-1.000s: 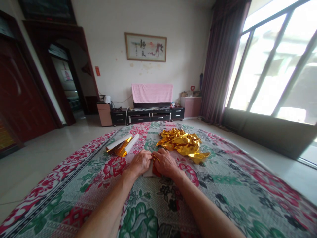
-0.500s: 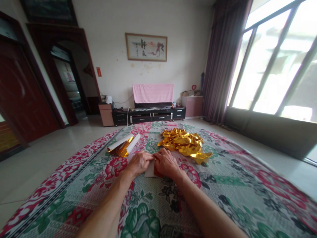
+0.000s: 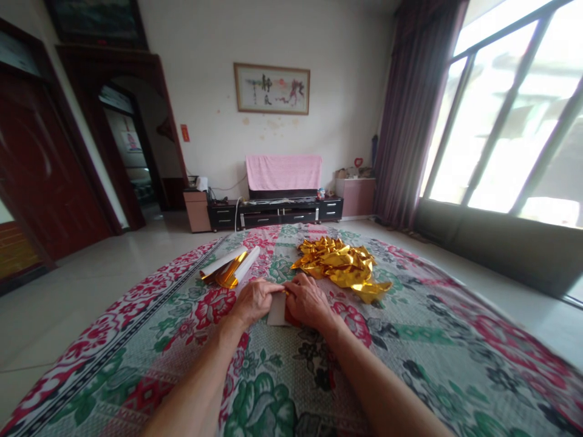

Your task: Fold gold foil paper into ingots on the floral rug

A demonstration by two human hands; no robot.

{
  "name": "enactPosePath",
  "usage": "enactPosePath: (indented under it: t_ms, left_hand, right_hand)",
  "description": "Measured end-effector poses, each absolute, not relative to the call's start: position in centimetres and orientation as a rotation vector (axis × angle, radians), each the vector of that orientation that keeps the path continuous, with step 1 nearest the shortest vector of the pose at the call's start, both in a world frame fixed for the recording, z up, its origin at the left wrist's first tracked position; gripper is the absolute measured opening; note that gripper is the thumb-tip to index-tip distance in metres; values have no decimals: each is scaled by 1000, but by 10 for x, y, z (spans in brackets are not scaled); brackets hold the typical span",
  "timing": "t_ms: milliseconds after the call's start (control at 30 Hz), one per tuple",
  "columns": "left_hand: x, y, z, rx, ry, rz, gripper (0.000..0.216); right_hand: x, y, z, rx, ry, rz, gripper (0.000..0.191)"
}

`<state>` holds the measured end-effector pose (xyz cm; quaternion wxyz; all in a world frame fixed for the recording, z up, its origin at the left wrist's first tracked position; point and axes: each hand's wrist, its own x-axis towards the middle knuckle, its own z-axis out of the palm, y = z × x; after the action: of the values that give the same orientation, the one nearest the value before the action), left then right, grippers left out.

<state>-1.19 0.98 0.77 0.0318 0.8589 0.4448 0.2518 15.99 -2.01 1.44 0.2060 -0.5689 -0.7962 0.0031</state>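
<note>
On the flowered tablecloth in front of me lies a small sheet of foil paper [image 3: 276, 314], its white side up on the left and an orange-gold part showing beneath my right hand. My left hand [image 3: 253, 302] is closed, thumb and forefinger pinching at the paper's far edge. My right hand [image 3: 310, 301] bends over the paper's right part, fingers pressed together on it, the tips meeting those of my left hand. A bit of gold shows between the fingertips; the exact fold there is hidden. Beyond my right hand is a heap of folded gold foil pieces [image 3: 337, 261].
Curled gold foil sheets with white backs [image 3: 237, 267] lie beyond my left hand. The round table wears a patterned tablecloth [image 3: 182, 370]. Past its far edge stand a low black TV cabinet [image 3: 291, 217] and a pink cloth [image 3: 283, 172] over a screen. Windows are on the right.
My left hand has drawn back slightly, with its fingers stretched a little more towards the right hand, so more white paper shows. The view has shifted slightly. The foil heap looks the same.
</note>
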Motion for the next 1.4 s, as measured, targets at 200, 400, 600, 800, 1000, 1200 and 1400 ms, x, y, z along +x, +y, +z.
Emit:
enactPosePath:
  t_ms: [200,400,600,800,1000,1200,1400]
  left_hand:
    - [-12,6,13,2610,1463,721,46]
    - [-13,3,18,2524,1521,782,39]
    - [-18,4,18,2168,1481,942,33]
    - [-27,4,24,2341,1268,697,38]
    - [-35,1,38,2301,1306,300,43]
    - [-29,-13,57,2257,1373,49,58]
    - [-15,-24,69,2310,1428,-31,45]
  right_hand:
    - [159,-21,16,-1622,-2231,17,33]
    - [159,-21,15,-1618,-2222,7,32]
    - [160,-21,15,-1581,-2210,-13,31]
    - [155,-21,21,-1629,-2187,24,39]
    - [150,-18,17,-1681,-2099,9,38]
    - [146,-19,14,-1701,-2098,-64,31]
    - [144,-18,12,-1701,-2107,-93,31]
